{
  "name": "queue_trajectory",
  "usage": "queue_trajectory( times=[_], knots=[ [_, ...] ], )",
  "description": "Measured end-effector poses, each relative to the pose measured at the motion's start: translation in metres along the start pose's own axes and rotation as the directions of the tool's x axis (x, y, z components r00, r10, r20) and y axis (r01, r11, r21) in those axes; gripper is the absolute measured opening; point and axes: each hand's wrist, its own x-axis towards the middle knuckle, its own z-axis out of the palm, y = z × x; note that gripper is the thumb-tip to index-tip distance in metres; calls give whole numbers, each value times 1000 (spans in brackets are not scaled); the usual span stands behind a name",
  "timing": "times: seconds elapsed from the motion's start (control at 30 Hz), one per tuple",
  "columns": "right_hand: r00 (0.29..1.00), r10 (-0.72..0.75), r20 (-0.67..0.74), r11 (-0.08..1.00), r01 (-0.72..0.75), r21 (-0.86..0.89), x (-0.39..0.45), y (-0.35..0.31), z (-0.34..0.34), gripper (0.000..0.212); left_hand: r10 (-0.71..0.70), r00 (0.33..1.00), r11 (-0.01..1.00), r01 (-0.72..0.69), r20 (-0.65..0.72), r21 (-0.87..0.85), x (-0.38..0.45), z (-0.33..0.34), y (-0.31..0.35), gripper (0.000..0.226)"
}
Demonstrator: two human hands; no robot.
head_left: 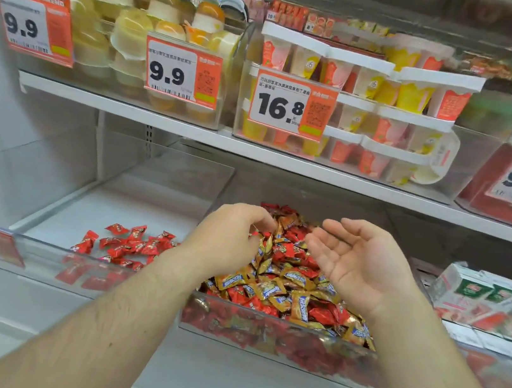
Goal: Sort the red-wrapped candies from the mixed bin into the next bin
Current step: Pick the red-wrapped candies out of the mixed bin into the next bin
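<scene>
Left hand (232, 233) dips curled fingers into mixed candy bin (276, 339), grip unclear; right hand (360, 262) hovers palm-up, fingers relaxed. Red-wrapped candies (127, 244) lie in adjacent clear bin (40, 248), left.

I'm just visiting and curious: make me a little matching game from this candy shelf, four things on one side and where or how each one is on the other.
Things:
1. left hand
2. right hand
3. red candies
4. gold candies

Place or state:
A. mixed with red ones in the full bin
B. palm up, fingers relaxed, above the pile
C. a small heap in the left bin
D. palm down, fingers curled into the pile

Pairs: 1-D, 2-B, 3-C, 4-A
</scene>
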Motion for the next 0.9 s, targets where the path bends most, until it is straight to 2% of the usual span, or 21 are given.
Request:
queue_trajectory(
  times=[0.07,0.13,0.2,0.3,0.37,0.47,0.53,0.6,0.7,0.77,0.83,0.9],
  knots=[
    [995,-72,-70,989,62,-135,5,-8,-15,21,-8,999,998,5,42,56,7,10,3,38],
    [972,-195,-131,912,130,-388,10,-13,-30,14,16,996,996,-24,88,88,15,21,7,38],
    [941,-313,-126,733,155,-662,14,-14,-42,9,48,986,987,-72,160,143,23,32,10,39],
    [903,-429,-18,347,147,-926,21,-9,-53,17,31,965,973,-88,262,212,34,46,7,50],
    [902,-424,78,146,153,-977,26,-1,-54,18,15,960,973,-78,278,217,37,51,5,55],
    [895,-353,272,-119,246,-962,36,13,-51,41,36,961,968,-102,274,231,38,52,5,53],
    [897,-275,346,-244,284,-927,37,20,-46,55,37,960,965,-107,279,239,36,49,4,47],
    [911,-234,339,-330,253,-909,39,24,-43,57,32,966,965,-97,258,243,34,46,1,37],
    [897,-302,321,-347,211,-914,42,26,-43,38,24,982,988,-53,189,148,31,42,1,25],
    [889,-349,296,-295,196,-935,42,23,-46,27,6,994,998,-12,112,54,30,38,2,25],
    [874,-404,269,-167,219,-961,39,18,-49,28,-22,998,1000,23,59,-13,29,35,4,29],
    [849,-497,179,52,236,-970,34,9,-52,30,-20,996,999,23,82,-28,29,35,9,38]
  ],
)
